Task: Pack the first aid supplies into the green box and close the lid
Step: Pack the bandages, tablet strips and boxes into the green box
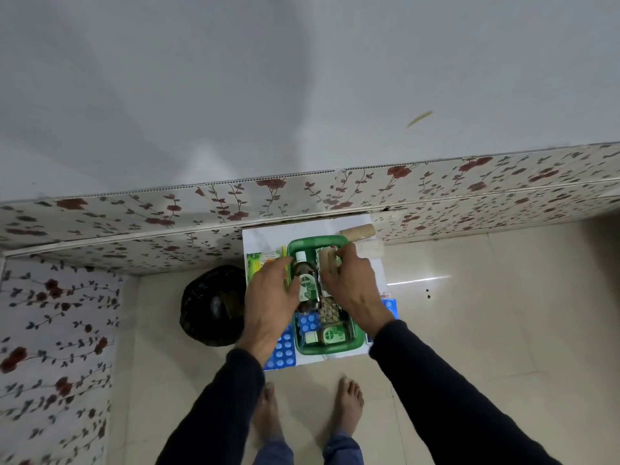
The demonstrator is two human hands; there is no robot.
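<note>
Green box [355,344]: open at centre of white worktop [258,239], already part filled.
Bottle [307,283]: lying in box; left hand [271,293] at 9 o'clock, fingers curled on it.
Silver packet [327,263]: 1 o'clock corner, pinched by right hand [350,286].
Advice: press packet flat beside bottle, below rim.
Blue blister sheet [283,350]: outside at 7 o'clock, still to pack.
Lid: not discernible.

Both hands [268,297] over green box [335,350], maybe packing.

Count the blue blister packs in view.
3 visible: one inside the green box near its front, one on the table left of the box, one at the right behind the right hand's wrist. Hands may hide more.
</note>
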